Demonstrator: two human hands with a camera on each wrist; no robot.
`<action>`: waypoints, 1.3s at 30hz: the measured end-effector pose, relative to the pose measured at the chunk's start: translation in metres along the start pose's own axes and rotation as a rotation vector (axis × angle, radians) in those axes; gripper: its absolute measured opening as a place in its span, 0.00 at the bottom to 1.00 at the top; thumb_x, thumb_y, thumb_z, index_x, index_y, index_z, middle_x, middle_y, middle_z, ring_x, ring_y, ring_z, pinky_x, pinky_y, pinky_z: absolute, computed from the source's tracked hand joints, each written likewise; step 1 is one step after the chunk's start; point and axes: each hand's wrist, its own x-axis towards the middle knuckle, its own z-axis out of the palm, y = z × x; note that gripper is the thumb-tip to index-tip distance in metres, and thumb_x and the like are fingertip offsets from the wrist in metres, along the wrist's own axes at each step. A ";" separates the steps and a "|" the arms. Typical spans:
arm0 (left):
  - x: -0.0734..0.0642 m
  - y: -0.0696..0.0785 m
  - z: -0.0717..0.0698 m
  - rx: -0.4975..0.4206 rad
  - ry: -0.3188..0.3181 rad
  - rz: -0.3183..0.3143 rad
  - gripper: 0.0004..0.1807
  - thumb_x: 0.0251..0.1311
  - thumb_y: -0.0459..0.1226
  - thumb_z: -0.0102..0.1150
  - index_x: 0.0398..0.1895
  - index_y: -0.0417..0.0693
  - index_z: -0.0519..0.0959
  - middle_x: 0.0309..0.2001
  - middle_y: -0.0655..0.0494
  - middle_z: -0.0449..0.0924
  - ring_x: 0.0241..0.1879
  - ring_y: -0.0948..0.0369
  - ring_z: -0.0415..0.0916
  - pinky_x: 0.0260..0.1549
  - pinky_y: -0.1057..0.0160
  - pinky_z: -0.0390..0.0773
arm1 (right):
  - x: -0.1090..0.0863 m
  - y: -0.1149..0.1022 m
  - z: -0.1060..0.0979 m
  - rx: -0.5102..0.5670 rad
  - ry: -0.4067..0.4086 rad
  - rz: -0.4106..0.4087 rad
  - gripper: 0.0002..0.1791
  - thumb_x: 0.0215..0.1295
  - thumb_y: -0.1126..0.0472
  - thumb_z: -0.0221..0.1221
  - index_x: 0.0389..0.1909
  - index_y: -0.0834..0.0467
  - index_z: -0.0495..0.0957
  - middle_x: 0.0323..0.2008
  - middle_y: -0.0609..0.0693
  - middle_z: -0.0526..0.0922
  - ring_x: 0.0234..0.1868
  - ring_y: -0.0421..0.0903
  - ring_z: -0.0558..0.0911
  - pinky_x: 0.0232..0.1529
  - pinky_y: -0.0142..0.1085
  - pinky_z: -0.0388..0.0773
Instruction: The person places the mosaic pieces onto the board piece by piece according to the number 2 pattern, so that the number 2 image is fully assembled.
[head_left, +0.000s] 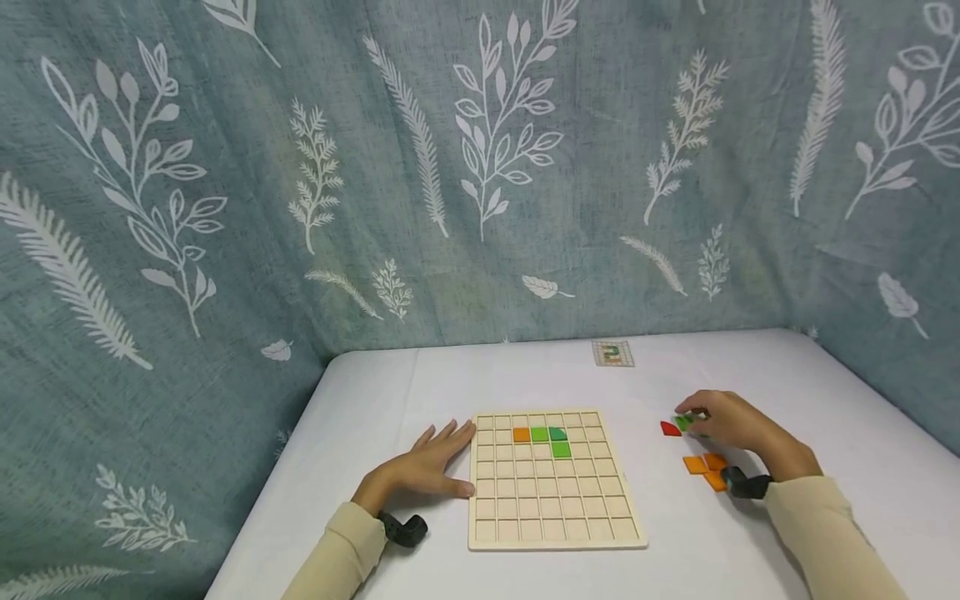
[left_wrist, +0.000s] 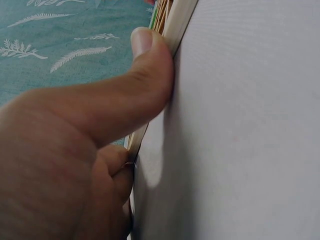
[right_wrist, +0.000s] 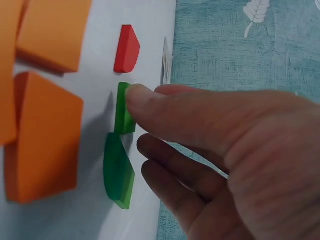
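Note:
My left hand [head_left: 427, 468] lies beside the wooden grid board [head_left: 517, 533], fingers spread, with the thumb [left_wrist: 150, 70] against the board's left edge. On the board sit an orange tile [head_left: 521, 435], a green tile [head_left: 539, 434], a dark green tile with a rounded corner [head_left: 557, 433] and another green tile [head_left: 561, 450] below it. Off to the right, my right hand [head_left: 727, 419] pinches a bright green tile [right_wrist: 121, 107] on the table between thumb and index finger. A darker green curved tile [right_wrist: 116, 167] touches its near end; a red tile [right_wrist: 128, 50] lies just past it.
Several orange tiles [head_left: 694, 465] lie close together on the white table [head_left: 420, 383], near the right wrist. A small card with a coloured grid pattern [head_left: 612, 353] lies at the table's back edge. Behind hangs a leaf-patterned blue-green cloth [head_left: 420, 283].

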 end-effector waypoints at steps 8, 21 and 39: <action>-0.001 0.001 0.000 -0.002 0.001 0.009 0.60 0.57 0.63 0.62 0.81 0.44 0.43 0.82 0.51 0.40 0.81 0.48 0.33 0.78 0.41 0.31 | 0.002 0.003 0.008 -0.045 0.039 -0.067 0.11 0.57 0.69 0.68 0.42 0.64 0.86 0.44 0.60 0.86 0.46 0.58 0.83 0.51 0.58 0.80; 0.000 0.000 0.001 -0.002 0.000 0.000 0.60 0.57 0.63 0.63 0.81 0.45 0.42 0.82 0.52 0.40 0.81 0.49 0.32 0.78 0.42 0.31 | 0.008 0.002 0.009 -0.027 0.040 -0.023 0.12 0.59 0.67 0.67 0.43 0.68 0.84 0.39 0.57 0.85 0.38 0.49 0.80 0.46 0.52 0.83; -0.004 0.004 0.001 0.014 0.007 0.003 0.58 0.59 0.61 0.63 0.81 0.45 0.43 0.82 0.51 0.41 0.81 0.47 0.34 0.78 0.41 0.32 | 0.010 -0.040 0.012 0.025 0.115 -0.161 0.14 0.59 0.65 0.67 0.46 0.67 0.83 0.37 0.51 0.81 0.35 0.42 0.76 0.36 0.35 0.77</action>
